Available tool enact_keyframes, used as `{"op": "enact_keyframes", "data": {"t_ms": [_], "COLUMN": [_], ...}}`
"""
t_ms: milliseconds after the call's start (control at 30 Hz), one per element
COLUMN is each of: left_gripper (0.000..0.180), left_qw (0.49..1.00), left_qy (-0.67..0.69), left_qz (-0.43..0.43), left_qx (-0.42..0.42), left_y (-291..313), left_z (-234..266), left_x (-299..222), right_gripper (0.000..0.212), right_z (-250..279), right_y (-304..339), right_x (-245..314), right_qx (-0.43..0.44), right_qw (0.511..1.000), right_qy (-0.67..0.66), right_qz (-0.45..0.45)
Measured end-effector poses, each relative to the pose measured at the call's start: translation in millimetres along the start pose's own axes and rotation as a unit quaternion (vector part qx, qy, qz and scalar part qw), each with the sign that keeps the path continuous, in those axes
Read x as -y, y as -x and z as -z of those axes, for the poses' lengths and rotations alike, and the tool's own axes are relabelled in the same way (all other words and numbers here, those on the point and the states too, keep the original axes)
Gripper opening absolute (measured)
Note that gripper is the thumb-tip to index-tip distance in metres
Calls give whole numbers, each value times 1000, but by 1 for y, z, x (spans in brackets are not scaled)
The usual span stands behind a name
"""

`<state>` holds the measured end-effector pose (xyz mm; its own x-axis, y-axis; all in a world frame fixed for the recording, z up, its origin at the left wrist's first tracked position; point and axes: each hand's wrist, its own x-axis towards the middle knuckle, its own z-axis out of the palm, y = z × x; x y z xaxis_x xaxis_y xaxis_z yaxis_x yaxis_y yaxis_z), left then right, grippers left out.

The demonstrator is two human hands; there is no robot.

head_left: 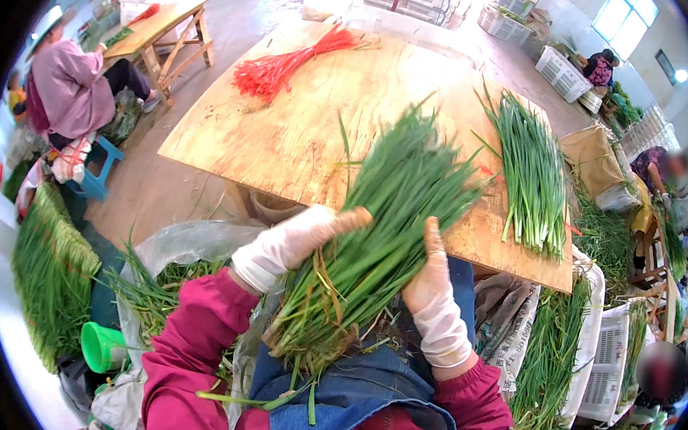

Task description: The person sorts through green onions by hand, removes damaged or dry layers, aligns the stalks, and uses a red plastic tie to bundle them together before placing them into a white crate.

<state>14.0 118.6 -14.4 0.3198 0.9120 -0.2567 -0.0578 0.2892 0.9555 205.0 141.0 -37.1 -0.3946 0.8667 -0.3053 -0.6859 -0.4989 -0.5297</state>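
Observation:
A large loose bunch of green garlic chives (366, 241) lies slanted over my lap, its leaf tips reaching over the table edge. Its lower ends look untidy, with some brown, dried leaves among them. My left hand (302, 240), in a white glove with tan fingertips, grips the bunch from the left. On the other side my right hand (433, 283), gloved the same way, holds it with the thumb pointing up. The fingers of both hands are partly hidden by the leaves. A few stray leaves hang onto my blue apron (370, 399).
On the wooden table (277, 141) lie red ties (291, 65) and a neat chive bundle (529, 173). Sacks of chives (547, 360) flank me. At left are stacked chives (52, 273), a green bucket (103, 347) and a seated person (71, 84). Other people work at right.

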Motion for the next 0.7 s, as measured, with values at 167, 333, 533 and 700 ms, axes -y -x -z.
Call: {"op": "enact_keyframes", "data": {"t_ms": [167,333,533,700], "left_gripper": [70,60,43,51], "left_qw": [990,948,846,837], "left_qy": [-126,-138,-242,-187], "left_qz": [-59,-268,-434,-489], "left_qx": [-10,-106,-192,-161], "left_y": [-3,11,-19,-57], "left_z": [-36,-42,-29,-11], "left_x": [-23,-96,-195,-220], "right_gripper": [37,32,45,40], "right_z": [-42,-124,-197,-208], "right_y": [10,20,10,-43], "right_x": [-1,39,130,153], "right_qx": [-46,59,89,203], "right_qw": [990,947,779,783], "right_qy": [91,214,486,382], "right_qz": [98,233,386,447]}}
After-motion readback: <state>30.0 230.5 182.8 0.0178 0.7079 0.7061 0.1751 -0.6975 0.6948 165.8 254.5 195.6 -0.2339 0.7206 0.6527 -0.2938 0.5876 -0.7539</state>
